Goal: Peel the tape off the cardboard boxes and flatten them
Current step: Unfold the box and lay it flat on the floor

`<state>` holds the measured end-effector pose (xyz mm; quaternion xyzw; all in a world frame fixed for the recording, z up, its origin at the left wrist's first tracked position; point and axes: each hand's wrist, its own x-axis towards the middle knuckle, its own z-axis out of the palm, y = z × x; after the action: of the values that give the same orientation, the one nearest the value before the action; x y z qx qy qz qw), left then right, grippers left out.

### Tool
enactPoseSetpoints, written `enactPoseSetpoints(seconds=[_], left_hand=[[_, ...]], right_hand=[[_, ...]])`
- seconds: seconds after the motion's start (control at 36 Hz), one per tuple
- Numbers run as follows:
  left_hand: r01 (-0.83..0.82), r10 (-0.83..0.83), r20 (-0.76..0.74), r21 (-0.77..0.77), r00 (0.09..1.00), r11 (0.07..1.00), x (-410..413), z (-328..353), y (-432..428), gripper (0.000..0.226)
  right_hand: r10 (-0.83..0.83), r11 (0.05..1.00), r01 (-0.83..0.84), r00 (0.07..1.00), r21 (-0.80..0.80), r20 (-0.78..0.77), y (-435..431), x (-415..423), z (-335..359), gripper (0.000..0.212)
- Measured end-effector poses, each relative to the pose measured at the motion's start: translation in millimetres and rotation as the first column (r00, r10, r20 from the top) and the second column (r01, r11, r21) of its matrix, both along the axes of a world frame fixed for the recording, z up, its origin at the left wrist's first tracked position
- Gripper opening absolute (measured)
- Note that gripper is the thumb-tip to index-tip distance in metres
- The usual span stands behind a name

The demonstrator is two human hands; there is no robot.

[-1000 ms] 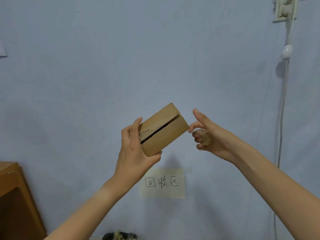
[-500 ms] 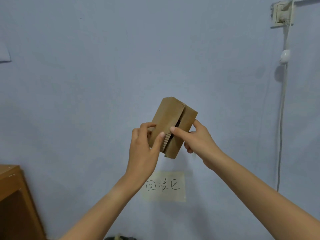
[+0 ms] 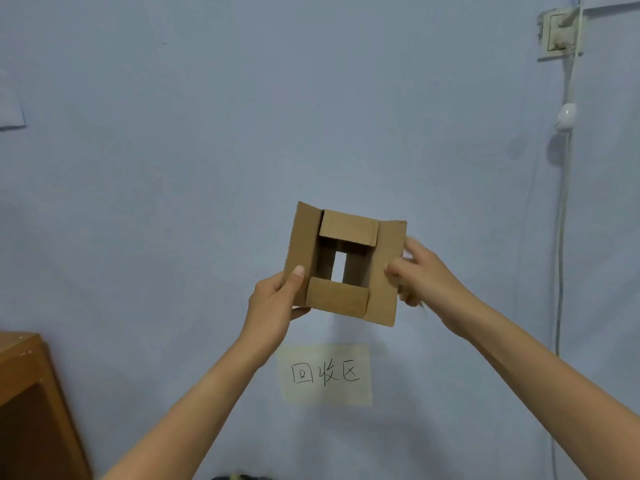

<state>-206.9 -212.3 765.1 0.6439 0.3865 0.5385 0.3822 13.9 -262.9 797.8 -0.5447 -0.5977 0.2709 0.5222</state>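
Note:
A small brown cardboard box [image 3: 384, 271] is held up in front of me, its near end facing me with all its flaps folded outward. Through the box I see the far flaps parted, with a strip of the blue surface showing between them. My left hand [image 3: 277, 299] grips the left flap, thumb on its front face. My right hand [image 3: 420, 275] pinches the right flap at its outer edge. A crumpled bit of clear tape seems tucked in my right palm, mostly hidden.
A pale yellow paper label [image 3: 327, 374] with handwritten characters lies on the blue surface [image 3: 173, 168] below the box. A wooden cabinet [image 3: 31, 403] stands at the lower left. A wall socket [image 3: 559, 31] with a white cable [image 3: 564, 209] runs down the right side.
The box turned from slanted and closed to facing me with its flaps pulled open. My right hand moved from the seam to the right flap, my left hand to the left flap.

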Motion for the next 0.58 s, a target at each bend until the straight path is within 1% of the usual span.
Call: enactPoseSetpoints(seconds=[0.03,0.06,0.08,0.11,0.14,0.17,0.19,0.25,0.31,0.33,0.39,0.44,0.47,0.53,0.56,0.58], left_hand=[[-0.021,0.022,-0.049,0.012,0.999,1.0,-0.4,-2.6,1.1,0.037],[-0.057,0.062,-0.11,0.048,0.992,0.997,-0.3,-4.9,2.2,0.044],[-0.095,0.112,-0.171,0.103,0.979,0.99,0.3,-6.6,3.5,0.049],[-0.122,0.157,-0.227,0.161,0.961,0.979,1.0,-7.2,4.2,0.048],[-0.138,0.195,-0.272,0.216,0.942,0.967,2.2,-6.4,4.2,0.043],[-0.148,0.232,-0.311,0.271,0.922,0.951,3.1,-4.7,3.8,0.038],[-0.148,0.269,-0.349,0.336,0.898,0.93,4.1,-2.0,3.1,0.034],[-0.129,0.327,-0.402,0.446,0.855,0.886,4.7,6.6,2.6,0.026],[-0.089,0.348,-0.43,0.517,0.833,0.852,3.3,14.4,3.7,0.021],[-0.07,0.349,-0.435,0.54,0.83,0.839,2.9,17.9,4.5,0.023],[-0.06,0.343,-0.406,0.568,0.847,0.821,4.3,23.4,5.8,0.022],[-0.125,0.352,-0.304,0.573,0.885,0.81,8.2,26.5,6.7,0.019],[-0.183,0.361,-0.235,0.549,0.903,0.816,10.7,26.7,8.0,0.025],[-0.276,0.357,-0.124,0.424,0.926,0.863,14.8,27.5,8.7,0.054],[-0.294,0.351,-0.112,0.349,0.93,0.89,16.6,27.3,8.2,0.07],[-0.301,0.349,-0.136,0.284,0.927,0.91,18.7,26.0,6.6,0.079]], right_hand=[[-0.104,0.993,0.096,0.986,0.067,0.134,0.3,0.3,-1.4,0.047],[-0.234,0.969,0.195,0.923,0.154,0.306,1.3,0.1,-2.9,0.07],[-0.357,0.932,0.267,0.804,0.246,0.476,3.4,-0.7,-4.5,0.088],[-0.448,0.893,0.306,0.661,0.33,0.602,5.5,-2.1,-6.3,0.101],[-0.504,0.864,0.319,0.537,0.39,0.676,7.9,-3.6,-8.3,0.107],[-0.523,0.852,0.322,0.462,0.414,0.716,9.7,-5.5,-9.5,0.107],[-0.525,0.849,0.329,0.438,0.414,0.729,9.6,-8.1,-9.0,0.103],[-0.522,0.85,0.364,0.471,0.382,0.712,11.0,-12.1,-7.1,0.087],[-0.53,0.839,0.405,0.459,0.363,0.713,13.1,-15.8,-5.7,0.07],[-0.533,0.834,0.422,0.45,0.355,0.717,14.0,-17.7,-6.0,0.063],[-0.53,0.834,0.44,0.47,0.333,0.705,16.8,-21.2,-9.3,0.057],[-0.524,0.842,0.446,0.545,0.303,0.654,18.9,-25.0,-14.2,0.05],[-0.52,0.848,0.444,0.593,0.289,0.615,19.0,-26.4,-16.5,0.047],[-0.513,0.857,0.435,0.669,0.276,0.538,17.8,-28.9,-19.6,0.042],[-0.514,0.857,0.437,0.696,0.272,0.502,16.9,-30.0,-20.0,0.04],[-0.517,0.856,0.442,0.722,0.267,0.461,15.8,-31.0,-19.5,0.038]])
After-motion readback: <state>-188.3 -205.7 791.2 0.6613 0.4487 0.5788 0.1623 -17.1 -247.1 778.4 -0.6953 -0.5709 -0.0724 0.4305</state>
